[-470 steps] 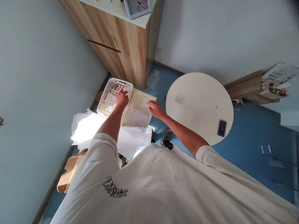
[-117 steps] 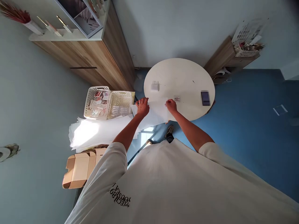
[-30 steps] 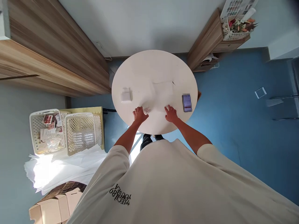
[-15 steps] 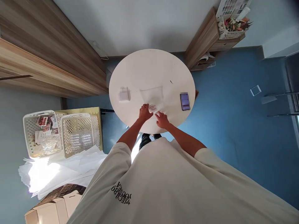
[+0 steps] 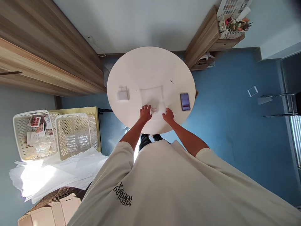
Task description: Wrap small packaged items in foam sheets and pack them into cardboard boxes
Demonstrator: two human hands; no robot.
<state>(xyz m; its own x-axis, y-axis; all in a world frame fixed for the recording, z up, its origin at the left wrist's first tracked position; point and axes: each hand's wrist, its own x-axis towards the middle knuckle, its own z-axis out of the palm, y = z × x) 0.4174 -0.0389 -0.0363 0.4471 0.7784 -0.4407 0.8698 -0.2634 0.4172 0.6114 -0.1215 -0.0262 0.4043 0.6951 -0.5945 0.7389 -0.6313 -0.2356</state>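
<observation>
A small clear plastic box with pinkish contents lies near the front of the round white table. My left hand grips its left side, fingers bent against it. Under the box a thin white sheet is spread out, almost the colour of the tabletop. To the right, my right hand has its fingers closed at the sheet's near right corner, apart from the box. The bit of sheet between those fingers is hardly visible.
A stack of white sheets lies on the table's left and a phone on its right. Left of the table stand two white baskets with plastic packs, beside loose white paper and cardboard. A wooden cabinet is at back right.
My right hand has moved right, away from the box, to the sheet's corner. My left hand stays at the box. The whole view has shifted slightly.
</observation>
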